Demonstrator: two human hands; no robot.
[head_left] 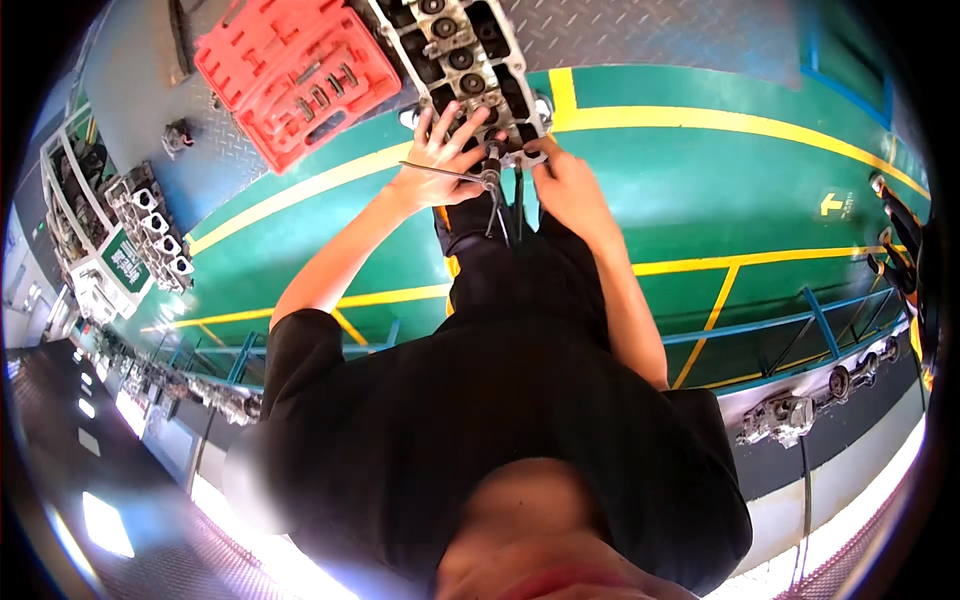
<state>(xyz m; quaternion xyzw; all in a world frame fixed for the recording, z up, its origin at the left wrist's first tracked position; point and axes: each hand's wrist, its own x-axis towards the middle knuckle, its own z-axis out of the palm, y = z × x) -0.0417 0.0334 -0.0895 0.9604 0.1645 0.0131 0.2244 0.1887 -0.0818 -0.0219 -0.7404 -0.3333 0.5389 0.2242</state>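
Note:
A metal engine cylinder head (461, 58) lies in front of me at the top of the view, with round valve springs along its middle. My left hand (437, 160) rests on its near left side, fingers stretched and spread. Beside that palm stands a dark metal clamp-like tool (491, 180) with a thin crossbar, its upper end against the near end of the cylinder head. My right hand (570, 188) is at the near right corner, fingers bent inward by the edge; whatever lies between them is hidden.
A red tool case (268, 75) lies open to the left, holding several metal pieces. Further left are a small metal part (177, 138) and another engine casting (150, 222). The green floor (700, 190) has yellow lines. At the far right, another person (900, 235) is partly visible near blue rails (820, 320).

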